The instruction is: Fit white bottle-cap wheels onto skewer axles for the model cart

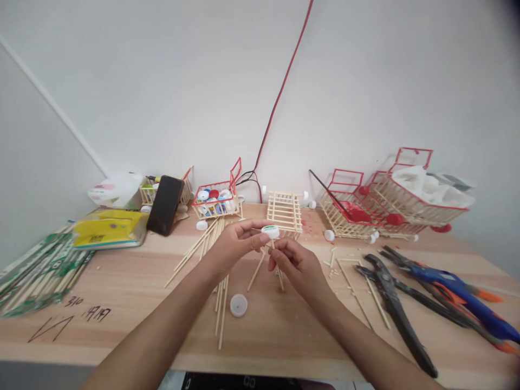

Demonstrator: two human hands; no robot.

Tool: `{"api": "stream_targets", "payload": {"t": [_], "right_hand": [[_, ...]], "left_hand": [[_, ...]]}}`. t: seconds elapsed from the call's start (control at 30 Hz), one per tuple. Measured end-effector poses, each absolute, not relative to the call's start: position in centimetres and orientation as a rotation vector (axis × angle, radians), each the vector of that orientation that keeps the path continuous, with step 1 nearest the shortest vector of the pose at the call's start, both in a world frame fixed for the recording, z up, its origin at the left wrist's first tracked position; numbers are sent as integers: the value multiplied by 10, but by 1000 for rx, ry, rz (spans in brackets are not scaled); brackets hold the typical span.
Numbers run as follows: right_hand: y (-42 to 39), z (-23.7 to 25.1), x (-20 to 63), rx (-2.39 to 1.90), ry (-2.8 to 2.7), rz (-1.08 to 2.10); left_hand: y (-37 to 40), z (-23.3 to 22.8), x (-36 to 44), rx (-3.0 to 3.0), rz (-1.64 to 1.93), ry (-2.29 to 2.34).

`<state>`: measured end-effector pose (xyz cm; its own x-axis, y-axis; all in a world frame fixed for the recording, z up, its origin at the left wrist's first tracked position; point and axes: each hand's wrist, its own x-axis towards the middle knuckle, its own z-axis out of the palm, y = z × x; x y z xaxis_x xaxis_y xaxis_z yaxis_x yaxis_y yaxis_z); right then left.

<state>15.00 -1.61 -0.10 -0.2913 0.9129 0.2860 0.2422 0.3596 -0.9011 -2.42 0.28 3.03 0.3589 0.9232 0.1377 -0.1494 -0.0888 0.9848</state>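
Note:
Between the thumb and fingers of my left hand (242,238) is a white bottle cap (270,232) with a green mark on top. My right hand (293,259) pinches a thin wooden stick (279,277) just below the cap. The stick's upper end meets the cap's underside; whether it goes into the cap is hidden. Below my hands, a second white bottle cap (238,305) lies flat on the table. Another short stick (255,271) shows between my hands. Behind them stands a small stick-built frame (284,211) with white caps at its far corners.
Loose sticks (219,319) lie left of centre. Small stick carts (217,200) with red handles line the wall, more (345,211) at right. Black-handled pliers (400,314) and a blue tool (459,287) lie right. A phone (165,205), yellow packet (109,228) and bagged sticks (49,271) are left.

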Motion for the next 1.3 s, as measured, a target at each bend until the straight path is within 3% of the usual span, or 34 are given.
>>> {"api": "stream_targets", "payload": {"t": [1.1,1.3], "right_hand": [[-17,1,150,-1046,-1848,831],[-18,1,151,-1085,-1850,793]], "left_hand": [[0,32,-20,1371,1124,823],[2,30,-23,1387,1353,790]]}}
